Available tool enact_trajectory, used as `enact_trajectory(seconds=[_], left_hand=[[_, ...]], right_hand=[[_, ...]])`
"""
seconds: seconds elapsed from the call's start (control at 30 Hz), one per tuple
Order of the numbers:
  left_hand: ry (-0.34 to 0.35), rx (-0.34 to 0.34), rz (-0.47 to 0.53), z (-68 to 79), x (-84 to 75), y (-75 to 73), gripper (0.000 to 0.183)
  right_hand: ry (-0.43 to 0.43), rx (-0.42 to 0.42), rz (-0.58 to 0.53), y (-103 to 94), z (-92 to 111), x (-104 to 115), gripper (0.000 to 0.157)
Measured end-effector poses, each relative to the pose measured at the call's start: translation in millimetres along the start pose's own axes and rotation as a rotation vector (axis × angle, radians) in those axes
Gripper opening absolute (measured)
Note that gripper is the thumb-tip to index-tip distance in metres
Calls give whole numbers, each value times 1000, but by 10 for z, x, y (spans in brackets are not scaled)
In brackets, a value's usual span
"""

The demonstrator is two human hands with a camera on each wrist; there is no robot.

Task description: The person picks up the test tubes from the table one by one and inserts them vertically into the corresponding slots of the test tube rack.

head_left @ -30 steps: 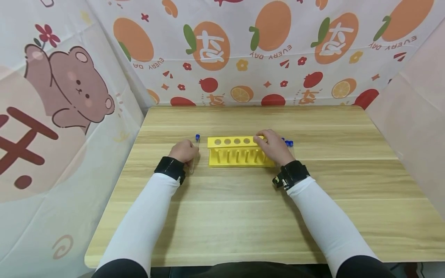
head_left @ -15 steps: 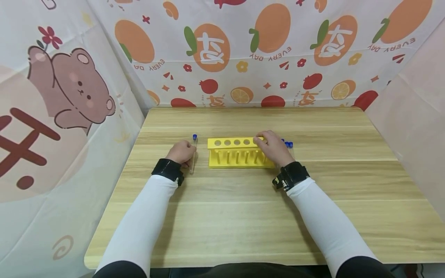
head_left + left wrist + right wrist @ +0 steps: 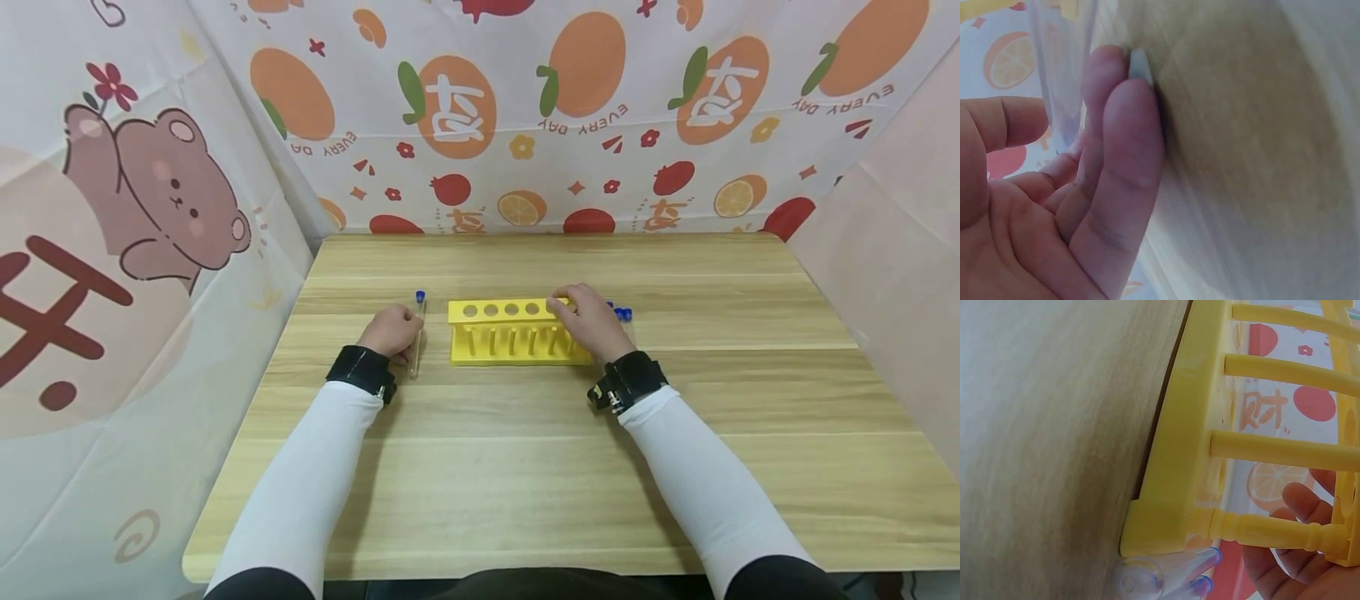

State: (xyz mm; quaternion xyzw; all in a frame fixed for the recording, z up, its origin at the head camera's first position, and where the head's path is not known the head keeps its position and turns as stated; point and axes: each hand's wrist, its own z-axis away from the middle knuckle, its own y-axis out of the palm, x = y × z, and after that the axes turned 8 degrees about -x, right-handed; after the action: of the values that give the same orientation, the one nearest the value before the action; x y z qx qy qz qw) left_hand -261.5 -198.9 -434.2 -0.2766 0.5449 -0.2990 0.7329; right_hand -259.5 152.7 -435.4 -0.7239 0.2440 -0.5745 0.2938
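Wood-grain surface [image 3: 487,483] is being backed by a fruit-print curtain [image 3: 517,125]. Left: capped tube [image 3: 417,346] is being pinched by the left hand [image 3: 390,330], roughly level, blue cap pointing away. Centre: yellow rack [image 3: 512,319] is being gripped at its top right end by the right hand [image 3: 592,323]. Right: loose tubes [image 3: 627,315] are lying just beside the rack.

Advice: tube should be getting a light, steady pinch, no squeeze; rack should be getting held firmly at the end, fingers off the free holes.

Unclear: tube's near end is being cut off in the left wrist view; surface contact can't be told. Right-end holes are being covered; loose tubes are overlapping, count uncertain.
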Motion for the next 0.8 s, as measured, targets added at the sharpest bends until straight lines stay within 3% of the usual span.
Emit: enact_trajectory(seconds=[0.47,0.8], left_hand=[[-9,62,87,-39,75,-31,29],[-36,60,134,-20,99,-32,23]], right_hand=[[-11,1,-2,1,12,-9,54],[3,-9,-8,7,25,-9,52]])
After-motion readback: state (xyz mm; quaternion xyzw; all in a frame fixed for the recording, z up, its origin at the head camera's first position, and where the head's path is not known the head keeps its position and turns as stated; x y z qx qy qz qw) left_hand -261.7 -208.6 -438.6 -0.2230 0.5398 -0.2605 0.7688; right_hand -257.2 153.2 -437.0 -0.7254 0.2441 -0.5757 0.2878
